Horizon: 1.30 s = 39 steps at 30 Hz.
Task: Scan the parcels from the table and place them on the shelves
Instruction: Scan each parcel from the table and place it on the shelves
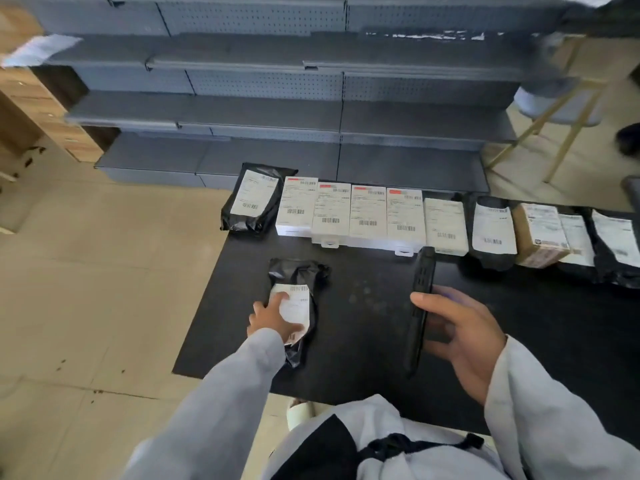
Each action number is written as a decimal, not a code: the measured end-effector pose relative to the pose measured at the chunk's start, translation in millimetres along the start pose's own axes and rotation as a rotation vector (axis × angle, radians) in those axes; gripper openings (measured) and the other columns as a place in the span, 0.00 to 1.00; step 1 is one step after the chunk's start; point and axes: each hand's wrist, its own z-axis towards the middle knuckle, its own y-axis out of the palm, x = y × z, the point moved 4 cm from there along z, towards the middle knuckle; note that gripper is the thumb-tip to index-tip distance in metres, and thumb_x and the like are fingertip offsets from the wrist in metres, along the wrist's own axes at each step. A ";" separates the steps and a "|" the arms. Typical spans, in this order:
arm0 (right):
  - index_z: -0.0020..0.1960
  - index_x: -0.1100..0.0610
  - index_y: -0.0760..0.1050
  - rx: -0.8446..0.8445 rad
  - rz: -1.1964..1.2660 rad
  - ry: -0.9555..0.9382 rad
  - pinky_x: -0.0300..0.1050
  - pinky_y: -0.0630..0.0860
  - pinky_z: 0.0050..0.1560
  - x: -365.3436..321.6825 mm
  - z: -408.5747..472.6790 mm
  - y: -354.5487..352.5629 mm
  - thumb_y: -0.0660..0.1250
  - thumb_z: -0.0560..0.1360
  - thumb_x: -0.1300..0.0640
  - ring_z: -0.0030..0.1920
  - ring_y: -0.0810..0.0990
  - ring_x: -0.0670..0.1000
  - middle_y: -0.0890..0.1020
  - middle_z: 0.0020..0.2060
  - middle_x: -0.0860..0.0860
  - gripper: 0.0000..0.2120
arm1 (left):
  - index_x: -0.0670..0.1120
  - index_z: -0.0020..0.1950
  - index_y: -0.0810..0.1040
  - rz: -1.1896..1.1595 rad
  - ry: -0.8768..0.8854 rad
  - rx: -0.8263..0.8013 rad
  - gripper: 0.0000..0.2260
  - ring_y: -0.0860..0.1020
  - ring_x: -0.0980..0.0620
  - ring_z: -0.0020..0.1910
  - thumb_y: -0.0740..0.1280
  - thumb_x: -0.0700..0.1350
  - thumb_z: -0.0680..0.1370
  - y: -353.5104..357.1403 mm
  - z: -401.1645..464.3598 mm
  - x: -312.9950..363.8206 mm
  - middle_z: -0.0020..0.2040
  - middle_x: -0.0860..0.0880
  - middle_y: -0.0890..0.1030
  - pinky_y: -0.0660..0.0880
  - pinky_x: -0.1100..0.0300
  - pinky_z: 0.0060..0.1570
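1. Big grey shelving unit [263, 109] runs across the back, its shelves bare in the part I can see.
2. Black table [363, 341] sits in front of it, with a row of labelled parcels [367, 213] lined up along the far edge: black bags, white boxes, one brown box.
3. Right hand [460, 334] is curled around a long black scanner [419, 306], held edge-on just above the table.
4. One small black bag parcel [298, 306] lies by itself on the table's near left part.
5. Left hand [273, 320] rests on that parcel, fingers spread flat over its white label.
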 end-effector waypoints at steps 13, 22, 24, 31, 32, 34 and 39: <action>0.52 0.57 0.80 0.188 0.300 0.144 0.50 0.77 0.38 47.7 -32.9 -202.5 0.72 0.74 0.58 0.35 0.84 0.52 0.85 0.34 0.52 0.07 | 0.60 0.74 0.64 0.096 0.326 -0.291 0.33 0.75 0.43 0.63 0.68 0.37 0.74 158.7 -96.7 140.7 0.68 0.46 0.71 0.76 0.52 0.61; 0.46 0.58 0.76 0.355 0.472 0.162 0.50 0.77 0.38 66.9 -72.3 -267.3 0.70 0.76 0.56 0.29 0.81 0.51 0.82 0.29 0.52 0.06 | 0.63 0.74 0.63 0.305 0.488 -0.300 0.33 0.74 0.44 0.67 0.64 0.33 0.76 193.1 -110.5 204.5 0.72 0.49 0.70 0.76 0.52 0.63; 0.49 0.59 0.77 0.376 0.477 0.183 0.52 0.77 0.40 69.8 -77.4 -267.1 0.71 0.76 0.54 0.35 0.81 0.55 0.83 0.33 0.54 0.09 | 0.64 0.74 0.62 0.353 0.526 -0.310 0.34 0.73 0.44 0.67 0.62 0.33 0.76 194.7 -109.1 216.3 0.72 0.49 0.70 0.76 0.52 0.63; 0.59 0.61 0.79 0.530 0.535 0.194 0.52 0.79 0.42 70.9 -96.4 -251.5 0.72 0.76 0.53 0.50 0.81 0.60 0.83 0.49 0.58 0.16 | 0.58 0.79 0.48 0.189 0.511 -0.257 0.39 0.77 0.40 0.61 0.63 0.35 0.75 190.6 -96.4 242.9 0.66 0.43 0.75 0.73 0.52 0.56; 0.60 0.61 0.78 0.554 0.538 0.196 0.53 0.79 0.44 70.9 -99.9 -250.4 0.72 0.76 0.52 0.52 0.80 0.61 0.82 0.52 0.59 0.17 | 0.56 0.79 0.51 0.183 0.484 -0.256 0.37 0.77 0.40 0.61 0.63 0.35 0.76 192.0 -92.8 243.6 0.66 0.42 0.76 0.73 0.52 0.57; 0.60 0.60 0.77 0.603 0.547 0.204 0.54 0.78 0.45 70.9 -106.1 -248.6 0.71 0.76 0.52 0.54 0.79 0.62 0.80 0.54 0.59 0.16 | 0.52 0.77 0.61 0.246 0.529 -0.279 0.29 0.75 0.41 0.65 0.62 0.36 0.78 195.9 -84.8 248.7 0.68 0.42 0.75 0.71 0.52 0.62; 0.60 0.58 0.77 0.697 0.577 0.236 0.54 0.78 0.45 75.2 -110.4 -236.4 0.70 0.77 0.51 0.52 0.78 0.61 0.80 0.54 0.57 0.16 | 0.58 0.74 0.67 0.535 0.696 -0.385 0.26 0.70 0.42 0.71 0.64 0.43 0.78 196.4 -72.1 270.6 0.72 0.46 0.72 0.69 0.50 0.69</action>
